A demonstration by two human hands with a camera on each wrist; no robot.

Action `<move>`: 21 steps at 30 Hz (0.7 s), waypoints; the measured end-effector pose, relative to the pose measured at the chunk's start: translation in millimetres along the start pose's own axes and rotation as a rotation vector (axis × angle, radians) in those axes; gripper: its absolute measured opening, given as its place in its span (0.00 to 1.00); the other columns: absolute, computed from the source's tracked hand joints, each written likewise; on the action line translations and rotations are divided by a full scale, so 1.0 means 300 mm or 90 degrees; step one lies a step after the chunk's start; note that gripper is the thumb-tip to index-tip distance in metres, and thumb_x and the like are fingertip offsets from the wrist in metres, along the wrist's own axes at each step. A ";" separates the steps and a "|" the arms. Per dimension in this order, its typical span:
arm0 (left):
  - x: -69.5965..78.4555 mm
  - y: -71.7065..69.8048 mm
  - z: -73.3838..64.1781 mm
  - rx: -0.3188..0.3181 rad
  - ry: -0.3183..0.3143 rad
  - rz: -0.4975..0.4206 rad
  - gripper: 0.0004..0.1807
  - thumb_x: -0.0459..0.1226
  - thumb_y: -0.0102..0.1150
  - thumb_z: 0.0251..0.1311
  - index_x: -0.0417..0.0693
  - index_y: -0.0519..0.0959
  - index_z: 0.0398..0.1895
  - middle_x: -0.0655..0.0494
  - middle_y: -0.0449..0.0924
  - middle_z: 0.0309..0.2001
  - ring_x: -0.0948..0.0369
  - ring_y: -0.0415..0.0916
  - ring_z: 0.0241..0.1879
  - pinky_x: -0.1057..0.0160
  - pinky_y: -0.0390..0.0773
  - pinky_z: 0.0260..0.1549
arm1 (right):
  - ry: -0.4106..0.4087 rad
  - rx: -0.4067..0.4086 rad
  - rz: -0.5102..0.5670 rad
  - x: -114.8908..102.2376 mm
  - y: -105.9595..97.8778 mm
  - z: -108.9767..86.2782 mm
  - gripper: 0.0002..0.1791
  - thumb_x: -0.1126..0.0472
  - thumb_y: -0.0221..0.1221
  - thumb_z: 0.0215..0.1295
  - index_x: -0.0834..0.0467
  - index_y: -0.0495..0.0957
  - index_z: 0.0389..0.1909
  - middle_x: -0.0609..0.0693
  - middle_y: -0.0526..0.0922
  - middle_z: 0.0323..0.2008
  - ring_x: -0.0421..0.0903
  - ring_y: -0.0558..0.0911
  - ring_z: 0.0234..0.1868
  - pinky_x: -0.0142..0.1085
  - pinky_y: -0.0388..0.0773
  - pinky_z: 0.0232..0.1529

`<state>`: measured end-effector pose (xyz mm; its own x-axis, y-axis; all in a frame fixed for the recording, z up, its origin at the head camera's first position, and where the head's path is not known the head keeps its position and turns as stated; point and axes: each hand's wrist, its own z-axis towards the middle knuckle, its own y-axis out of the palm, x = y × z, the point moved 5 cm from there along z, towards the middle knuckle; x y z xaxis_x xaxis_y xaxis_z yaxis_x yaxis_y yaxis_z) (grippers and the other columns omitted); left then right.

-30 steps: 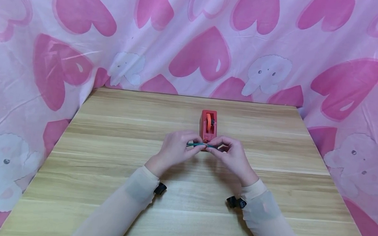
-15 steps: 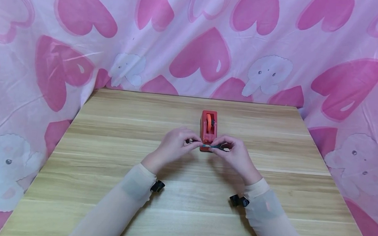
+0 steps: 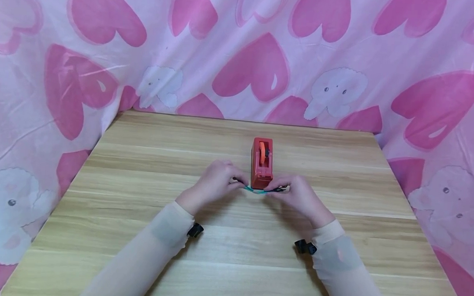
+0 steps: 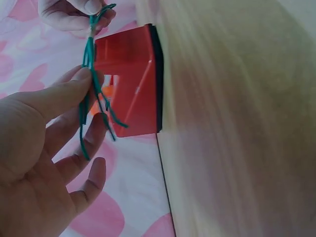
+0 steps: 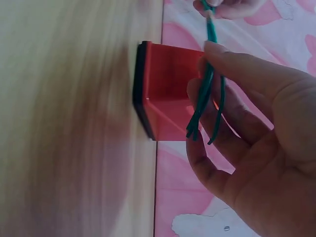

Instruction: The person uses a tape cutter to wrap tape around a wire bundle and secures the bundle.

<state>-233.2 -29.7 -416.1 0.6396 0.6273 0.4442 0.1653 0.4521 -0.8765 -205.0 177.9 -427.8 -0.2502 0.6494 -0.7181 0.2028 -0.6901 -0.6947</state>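
Both hands hold a bundle of thin green strands [image 3: 258, 191] stretched sideways just in front of a red tape dispenser [image 3: 261, 179]. My left hand [image 3: 216, 184] pinches one end between thumb and forefinger; the other fingers are spread, as the left wrist view shows. Loose ends of the green strands [image 4: 101, 98] hang past that pinch. At the opposite end, my right hand [image 3: 298, 197] pinches the bundle, with several tails [image 5: 203, 101] hanging down over its fingers. A short pale band [image 4: 92, 32] wraps the strands between the two hands.
The dispenser, with its orange roll [image 3: 262, 153] and black base [image 5: 140, 89], stands on a wood-grain table [image 3: 162, 140]. A pink curtain [image 3: 250, 16] with hearts hangs behind the table and along both sides. Each sleeve carries a small black camera [image 3: 195, 230] at the wrist.
The hands have moved slightly apart and a little toward me with the bundle, so more green strand shows between them and the dispenser's front is more exposed. The dispenser stays put.
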 end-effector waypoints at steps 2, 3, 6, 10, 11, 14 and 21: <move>-0.006 0.014 -0.002 -0.024 -0.011 0.001 0.05 0.43 0.67 0.56 0.65 0.87 0.36 0.72 0.85 0.36 0.65 0.74 0.39 0.60 0.67 0.48 | -0.007 -0.021 -0.018 0.003 0.010 0.002 0.07 0.59 0.70 0.53 0.43 0.87 0.33 0.35 0.86 0.36 0.37 0.82 0.42 0.42 0.79 0.47; -0.010 0.021 -0.004 -0.036 -0.018 0.000 0.05 0.43 0.67 0.55 0.65 0.87 0.35 0.72 0.84 0.36 0.65 0.74 0.39 0.59 0.67 0.48 | -0.004 -0.034 -0.019 0.006 0.016 0.002 0.07 0.60 0.70 0.53 0.43 0.87 0.32 0.36 0.85 0.35 0.37 0.82 0.41 0.41 0.79 0.46; -0.016 0.041 -0.007 -0.067 -0.031 -0.002 0.04 0.43 0.68 0.55 0.65 0.87 0.34 0.72 0.84 0.35 0.66 0.74 0.38 0.58 0.67 0.49 | 0.014 -0.071 -0.008 0.015 0.033 0.001 0.07 0.60 0.69 0.54 0.45 0.87 0.33 0.37 0.86 0.35 0.39 0.82 0.39 0.40 0.80 0.44; -0.020 0.059 -0.014 -0.093 -0.037 0.010 0.03 0.44 0.68 0.55 0.66 0.87 0.32 0.74 0.84 0.33 0.68 0.75 0.37 0.59 0.67 0.48 | 0.035 -0.112 -0.003 0.022 0.054 -0.002 0.06 0.61 0.68 0.56 0.47 0.87 0.33 0.39 0.85 0.35 0.40 0.80 0.39 0.38 0.80 0.44; -0.021 0.062 -0.014 -0.097 -0.038 0.015 0.03 0.44 0.68 0.55 0.66 0.87 0.31 0.74 0.84 0.33 0.69 0.75 0.37 0.59 0.67 0.48 | 0.034 -0.120 -0.010 0.022 0.057 -0.001 0.06 0.61 0.67 0.56 0.47 0.87 0.33 0.39 0.85 0.35 0.40 0.80 0.39 0.38 0.79 0.45; -0.020 0.071 -0.016 -0.108 -0.040 0.028 0.02 0.44 0.68 0.54 0.66 0.87 0.30 0.72 0.84 0.33 0.68 0.76 0.38 0.59 0.68 0.49 | 0.032 -0.136 -0.038 0.022 0.063 0.000 0.06 0.62 0.67 0.57 0.47 0.87 0.33 0.39 0.84 0.34 0.40 0.79 0.38 0.39 0.79 0.45; -0.019 0.082 -0.017 -0.124 -0.044 0.049 0.02 0.43 0.68 0.55 0.64 0.87 0.31 0.70 0.84 0.33 0.68 0.77 0.39 0.60 0.71 0.51 | 0.026 -0.125 -0.079 0.022 0.070 0.011 0.05 0.61 0.69 0.55 0.46 0.87 0.31 0.38 0.84 0.33 0.39 0.79 0.36 0.39 0.79 0.45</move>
